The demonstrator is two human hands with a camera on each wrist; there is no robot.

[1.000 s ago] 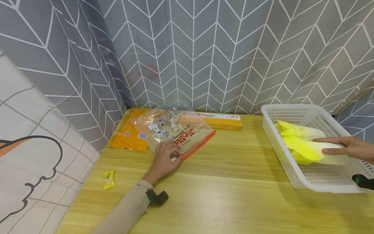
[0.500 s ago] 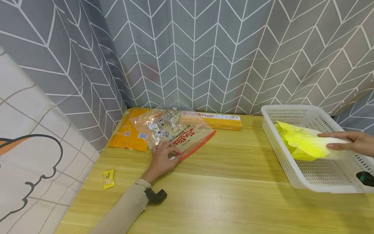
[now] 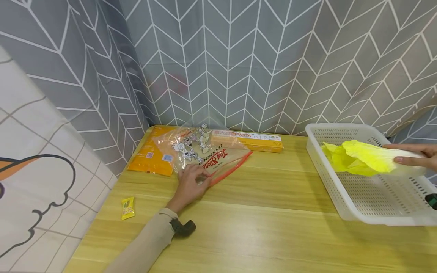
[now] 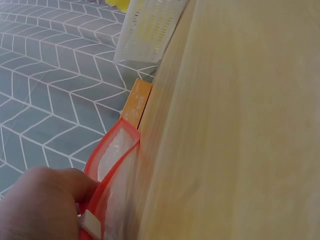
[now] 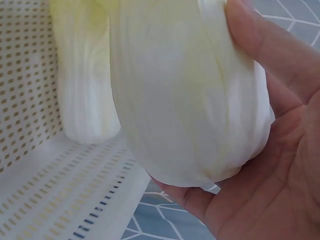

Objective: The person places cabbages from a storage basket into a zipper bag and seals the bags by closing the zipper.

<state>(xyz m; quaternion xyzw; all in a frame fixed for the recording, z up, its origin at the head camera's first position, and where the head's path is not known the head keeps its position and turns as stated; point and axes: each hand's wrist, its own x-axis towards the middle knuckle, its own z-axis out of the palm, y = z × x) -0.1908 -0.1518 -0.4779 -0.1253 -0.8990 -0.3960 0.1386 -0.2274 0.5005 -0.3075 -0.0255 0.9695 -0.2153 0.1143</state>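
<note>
A light wooden table (image 3: 273, 227) stands against grey curtains (image 3: 259, 64) printed with a white chevron pattern. At the left hangs a white checked cloth (image 3: 37, 178) (a cartoon drawing on it). Lighting is even.

A long yellow pasta box (image 3: 250, 140) lies flat along the far edge of the wooden tabletop (image 3: 259, 235), close against the grey curtain (image 3: 259, 64) with its white chevron lines. To the left of the pasta box, in the far left corner of the tabletop, lies a flat orange packet (image 3: 150, 161) bearing small printed labels. Well in front of the pasta box and further left, near the left edge of the tabletop, a small yellow sachet (image 3: 128, 208) lies alone. Beyond that edge, left of the pasta box, hangs a white cloth (image 3: 37, 182) with thin grid lines and a dark cartoon outline.
</note>
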